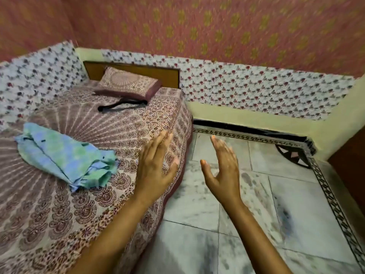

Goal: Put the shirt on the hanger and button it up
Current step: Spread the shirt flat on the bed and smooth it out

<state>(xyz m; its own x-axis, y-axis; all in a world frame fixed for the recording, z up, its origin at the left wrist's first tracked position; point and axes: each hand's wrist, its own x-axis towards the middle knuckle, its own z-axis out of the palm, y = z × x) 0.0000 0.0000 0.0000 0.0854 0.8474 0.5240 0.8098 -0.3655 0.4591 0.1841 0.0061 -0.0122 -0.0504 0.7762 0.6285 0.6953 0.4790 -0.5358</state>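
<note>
We hold our left hand (158,167) and right hand (223,167) open and empty beside the bed (59,224), where the shirt (65,155) lies crumpled, hanger (120,104) near the pillow (128,84).

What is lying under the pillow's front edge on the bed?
A black hanger lies on the bedspread, one end tucked under the pillow. The tucked part is covered, so its full shape cannot be seen.
</note>
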